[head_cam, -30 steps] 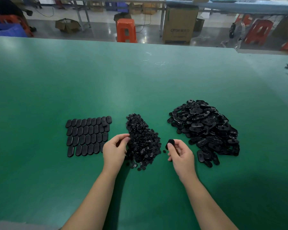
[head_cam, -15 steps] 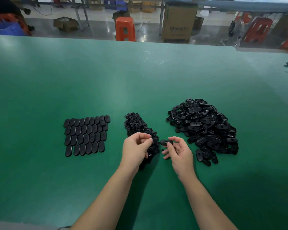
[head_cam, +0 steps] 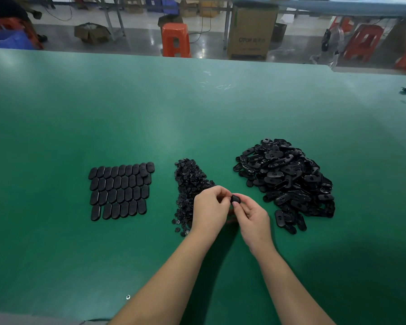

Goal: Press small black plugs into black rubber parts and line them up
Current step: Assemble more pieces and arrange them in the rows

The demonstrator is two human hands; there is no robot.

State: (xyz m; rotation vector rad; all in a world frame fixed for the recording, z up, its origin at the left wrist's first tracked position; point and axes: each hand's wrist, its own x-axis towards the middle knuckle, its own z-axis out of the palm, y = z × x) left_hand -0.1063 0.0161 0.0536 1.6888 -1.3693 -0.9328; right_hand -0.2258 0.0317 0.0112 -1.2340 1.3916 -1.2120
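Black rubber parts, flat and oval, are the work here, and one of them is held above the green table between the two hands, near the middle of the table's near half. The right hand pinches this oval rubber part between thumb and curled fingers. The left hand meets it from the other side, fingers curled and tips pressed together at the part's edge; it is probably holding a small black plug against the part, but the plug itself is hidden by the fingertips. I judge this to be the pressing step for one more piece.

Just behind and under the left hand lies the loose heap of small black round plugs, a narrow strip running away from the near edge, with a few strays scattered on its near side. To the right of the hands, toward the table's right edge, sits the large pile of unfinished black oval rubber parts, many showing a slot or hole. To the left, well apart from the hands, the finished parts lie flat in four neat rows, touching one another, with one or two pieces at the far right end of the top row resting slightly askew.

Judged by these heaps, the task is in its early part: the lined-up rows hold only a small share of what the right-hand pile contains, and plenty of plugs remain. A single small light-coloured speck lies alone near the table's near edge.
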